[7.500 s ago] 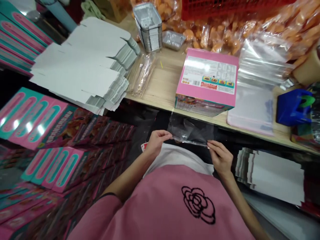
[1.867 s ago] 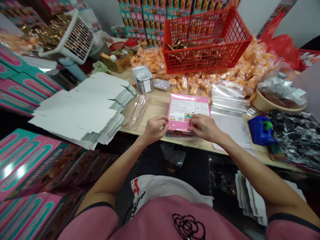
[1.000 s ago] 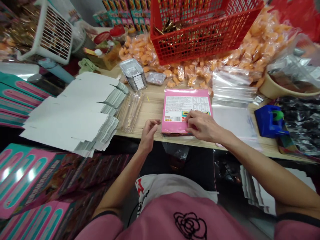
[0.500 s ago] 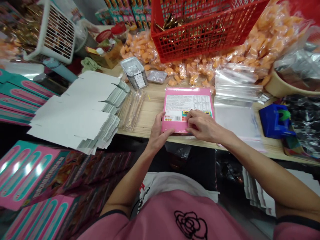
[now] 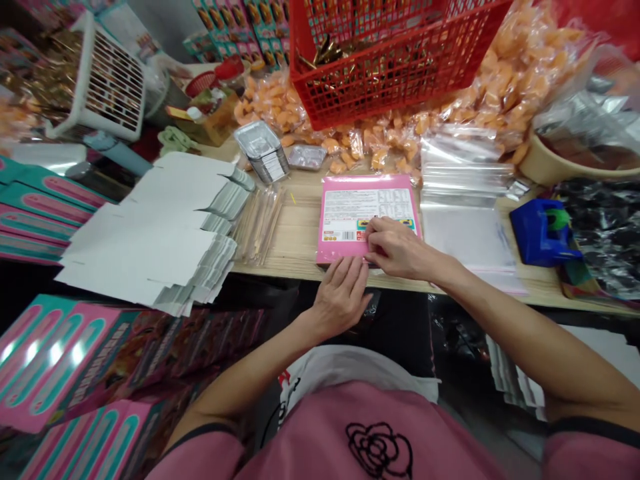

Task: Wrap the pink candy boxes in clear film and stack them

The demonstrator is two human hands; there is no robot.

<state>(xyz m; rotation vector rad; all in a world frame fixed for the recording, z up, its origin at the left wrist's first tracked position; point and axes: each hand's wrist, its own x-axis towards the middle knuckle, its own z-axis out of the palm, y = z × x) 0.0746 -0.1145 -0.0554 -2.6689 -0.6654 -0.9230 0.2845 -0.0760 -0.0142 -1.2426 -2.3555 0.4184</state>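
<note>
A pink box [image 5: 335, 248] with a white printed label lies flat on the wooden table [image 5: 299, 227], its near side at the table's front edge. Against that near side rests my left hand [image 5: 341, 297], palm toward the box, fingers stretched and lying side by side. My right hand [image 5: 393, 248] is on the lower right part of the box, its fingers curled and pressed together over the label; what they pinch, if anything, is hidden. Clear plastic bags [image 5: 465, 233] lie just right of the box.
White folded cartons [image 5: 145, 220], wooden sticks [image 5: 260, 223] and foil trays [image 5: 263, 150] stand left. A red basket [image 5: 385, 83] and orange wrapped pieces [image 5: 280, 100] are behind. A blue tape dispenser [image 5: 537, 233] sits right; printed boxes [image 5: 65, 360] fill the lower left.
My left hand has gone from the box's left corner to the middle of its near side, its fingers now laid against it. My right hand stays on the box. The view has shifted slightly.
</note>
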